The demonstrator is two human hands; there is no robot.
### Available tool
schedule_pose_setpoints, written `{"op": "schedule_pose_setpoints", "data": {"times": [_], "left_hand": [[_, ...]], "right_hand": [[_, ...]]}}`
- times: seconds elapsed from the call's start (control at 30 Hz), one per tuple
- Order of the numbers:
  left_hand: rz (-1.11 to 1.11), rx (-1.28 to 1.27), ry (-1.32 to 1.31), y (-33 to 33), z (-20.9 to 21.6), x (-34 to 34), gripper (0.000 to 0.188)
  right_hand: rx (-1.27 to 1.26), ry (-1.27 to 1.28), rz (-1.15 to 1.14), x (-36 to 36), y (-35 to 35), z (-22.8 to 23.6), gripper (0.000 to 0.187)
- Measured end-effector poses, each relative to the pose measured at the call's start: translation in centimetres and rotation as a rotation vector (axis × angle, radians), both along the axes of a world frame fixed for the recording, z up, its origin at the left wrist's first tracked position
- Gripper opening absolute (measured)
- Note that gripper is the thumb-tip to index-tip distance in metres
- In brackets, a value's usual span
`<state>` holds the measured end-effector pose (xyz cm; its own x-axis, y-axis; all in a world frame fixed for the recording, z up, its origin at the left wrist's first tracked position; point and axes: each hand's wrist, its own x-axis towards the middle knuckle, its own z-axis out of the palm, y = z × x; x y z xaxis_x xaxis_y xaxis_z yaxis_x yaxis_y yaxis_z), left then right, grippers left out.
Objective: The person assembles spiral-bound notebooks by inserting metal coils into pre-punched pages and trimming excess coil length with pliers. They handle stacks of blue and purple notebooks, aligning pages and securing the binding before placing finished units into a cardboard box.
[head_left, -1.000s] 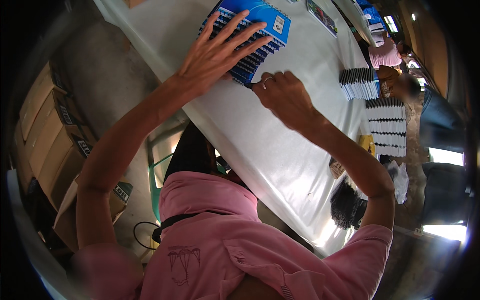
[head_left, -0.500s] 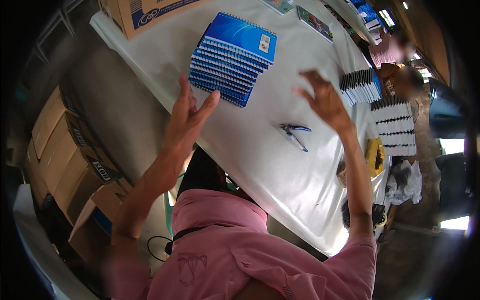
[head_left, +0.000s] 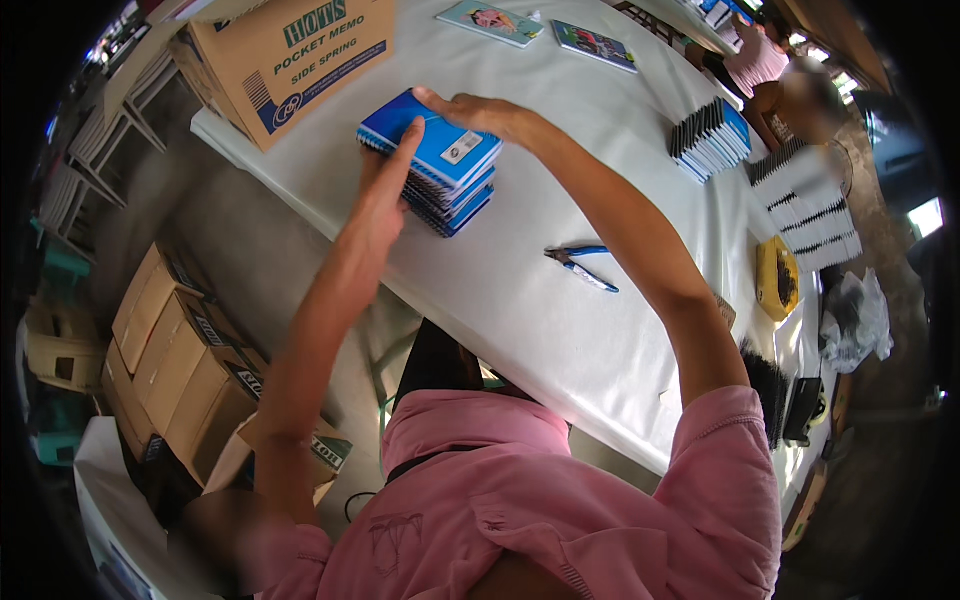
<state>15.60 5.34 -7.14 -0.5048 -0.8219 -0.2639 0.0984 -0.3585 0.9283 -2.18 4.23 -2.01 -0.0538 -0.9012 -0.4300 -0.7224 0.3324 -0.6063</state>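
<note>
A stack of blue spiral-bound notebooks (head_left: pixel 440 150) is on the white-covered table, its layers unevenly staggered. My left hand (head_left: pixel 388 185) grips the stack's near-left side, thumb over the top cover and fingers partly hidden below. Across the far edge reaches my right hand (head_left: pixel 472 113), its thumb at the top cover and its other fingers out of sight behind the stack. Blue-handled cutting pliers (head_left: pixel 582 268) lie on the table under my right forearm, touched by neither hand.
A large cardboard box (head_left: pixel 290 70) stands at the far left. Two picture-covered notebooks (head_left: pixel 592 46) lie at the back. More notebook stacks (head_left: pixel 710 140) and a yellow container (head_left: pixel 776 278) are at right. Brown cartons (head_left: pixel 180 350) sit below, left of the table (head_left: pixel 540 340). Another person in pink (head_left: pixel 757 60) is beyond.
Both hands, open and apart in the air before, have come together on the notebook stack. The stack looks more gathered, less slanted. The whole view has shifted, showing more of the cardboard box.
</note>
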Motion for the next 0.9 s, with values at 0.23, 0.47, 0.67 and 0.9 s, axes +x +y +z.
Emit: {"op": "schedule_pose_setpoints", "data": {"times": [0.23, 0.47, 0.67, 0.9], "left_hand": [[-0.228, 0.17, -0.093, -5.0, -0.8, -0.3, 0.096], [-0.353, 0.225, 0.12, -3.2, -0.1, 0.3, 0.08], [-0.186, 0.218, 0.125, -1.9, -0.1, 2.7, 0.072], [-0.114, 0.08, 0.096, -1.5, -1.9, 4.8, 0.073]], "right_hand": [[0.079, -0.696, -0.463, -4.5, 5.6, -3.3, 0.11], [-0.021, -0.842, -0.411, -1.7, 7.8, -3.9, 0.115], [-0.021, -0.972, -0.554, 0.2, 8.6, -3.9, 0.131], [-0.038, -0.969, -0.239, 1.0, 7.2, -3.6, 0.118]]}}
